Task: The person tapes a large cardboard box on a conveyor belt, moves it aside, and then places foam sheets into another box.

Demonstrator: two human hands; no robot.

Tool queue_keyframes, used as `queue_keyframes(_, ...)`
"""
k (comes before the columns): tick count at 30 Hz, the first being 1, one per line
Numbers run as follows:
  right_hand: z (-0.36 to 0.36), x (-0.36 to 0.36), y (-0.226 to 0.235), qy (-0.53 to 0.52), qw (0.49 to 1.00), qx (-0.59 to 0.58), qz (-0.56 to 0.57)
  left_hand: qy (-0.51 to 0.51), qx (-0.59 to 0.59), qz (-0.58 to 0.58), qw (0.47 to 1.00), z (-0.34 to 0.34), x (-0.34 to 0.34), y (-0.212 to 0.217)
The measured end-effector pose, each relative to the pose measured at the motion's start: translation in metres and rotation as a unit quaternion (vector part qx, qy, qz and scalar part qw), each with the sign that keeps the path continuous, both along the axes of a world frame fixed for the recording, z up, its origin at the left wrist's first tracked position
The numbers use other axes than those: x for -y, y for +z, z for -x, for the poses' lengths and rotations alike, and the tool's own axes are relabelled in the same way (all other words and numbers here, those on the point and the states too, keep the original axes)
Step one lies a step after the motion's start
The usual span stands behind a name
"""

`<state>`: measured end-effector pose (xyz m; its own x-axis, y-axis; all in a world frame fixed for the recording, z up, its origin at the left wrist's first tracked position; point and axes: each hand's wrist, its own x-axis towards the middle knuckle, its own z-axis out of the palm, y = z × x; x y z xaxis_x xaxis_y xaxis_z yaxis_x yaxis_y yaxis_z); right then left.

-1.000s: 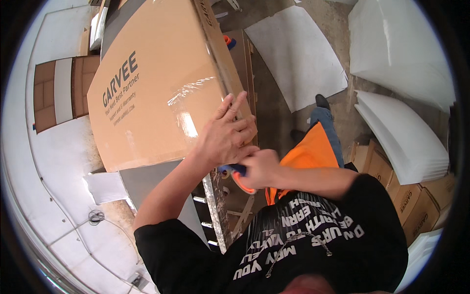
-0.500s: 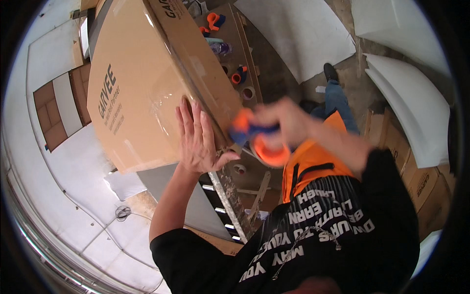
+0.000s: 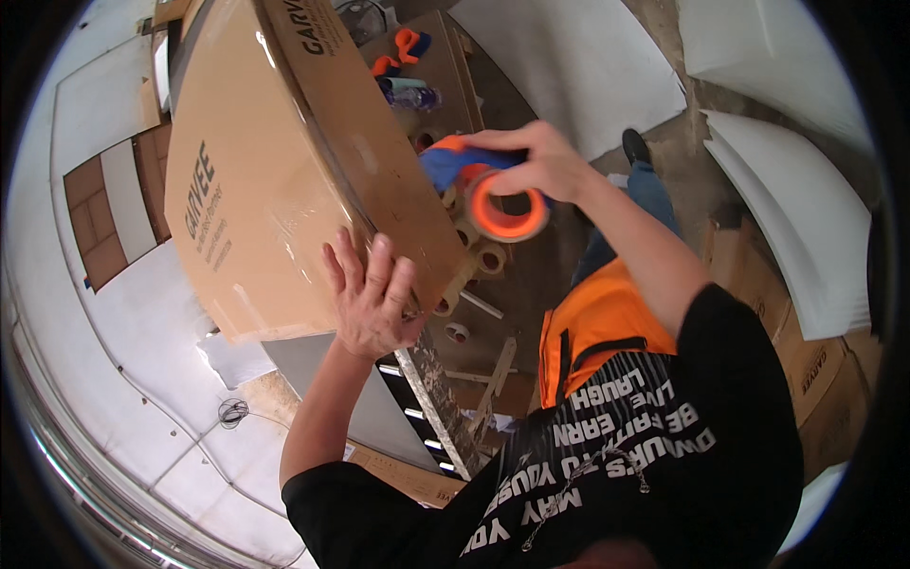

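Note:
A large brown cardboard box (image 3: 275, 199) stands in front of me, with shiny clear tape along its edge. My left hand (image 3: 374, 299) lies on the box near its close corner, fingers spread. In my right hand (image 3: 545, 161) is a blue and orange tape dispenser (image 3: 512, 211), gripped by its handle. A roll sits on its orange hub, and its blue head is beside the box's right side. Whether the head touches the cardboard I cannot tell.
A metal roller conveyor (image 3: 431, 398) runs under the box. Several tape rolls (image 3: 490, 257) and more tape dispensers (image 3: 409, 45) lie beyond, by a plastic bottle (image 3: 417, 97). White foam sheets (image 3: 791, 218) and brown cartons (image 3: 810, 365) stand at the right.
My right hand has moved the tape dispenser up and away along the box's right side. My left hand has shifted slightly down and its fingers have bent a little.

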<state>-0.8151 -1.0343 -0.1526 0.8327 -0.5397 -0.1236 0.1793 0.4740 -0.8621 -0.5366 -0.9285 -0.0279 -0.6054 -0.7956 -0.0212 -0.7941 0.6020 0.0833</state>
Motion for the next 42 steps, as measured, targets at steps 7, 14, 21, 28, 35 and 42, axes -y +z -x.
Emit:
queue_keyframes(7,-0.076,-0.142,0.058,0.004,0.956,-0.203,0.212,-0.045,0.076,-0.020,0.996,0.007,-0.008,0.016)
queue_keyframes(14,-0.050,-0.086,-0.032,0.208,0.887,-0.165,0.376,0.004,0.052,-0.137,0.989,0.011,0.000,0.011)
queue_keyframes(21,0.171,0.119,-0.038,-0.186,0.904,-0.286,0.257,0.335,-0.255,0.056,0.905,-0.018,0.247,0.027)
queue_keyframes(28,0.085,0.329,0.003,-0.178,0.922,-0.293,0.180,0.312,0.046,-0.004,0.949,-0.161,0.457,-0.064)
queue_keyframes(35,-0.065,0.555,0.049,0.052,0.972,-0.124,0.195,0.613,0.000,-0.235,0.755,0.035,0.340,0.062)
queue_keyframes(42,-0.315,0.636,0.017,0.503,0.847,0.039,0.170,0.530,-0.041,-0.006,0.847,-0.014,0.473,-0.003)
